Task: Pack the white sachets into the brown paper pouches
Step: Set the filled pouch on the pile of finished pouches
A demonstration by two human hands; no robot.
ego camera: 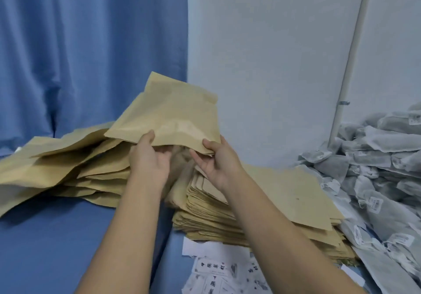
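Observation:
A brown paper pouch point(173, 111) is held up in the middle, tilted with its far end raised. My left hand point(149, 157) pinches its near left edge, thumb on top. My right hand point(215, 159) pinches the near right corner, fingers spread under it. Below them lies a thick stack of flat brown pouches point(262, 207). More brown pouches point(57, 163) are heaped loosely at the left. A large pile of white sachets point(376, 179) with small labels fills the right side.
The surface is covered with blue cloth point(57, 243). A blue curtain point(91, 43) hangs behind at the left, a white wall and a white pipe point(348, 65) at the right. Printed white paper sheets point(218, 273) lie in front of the stack.

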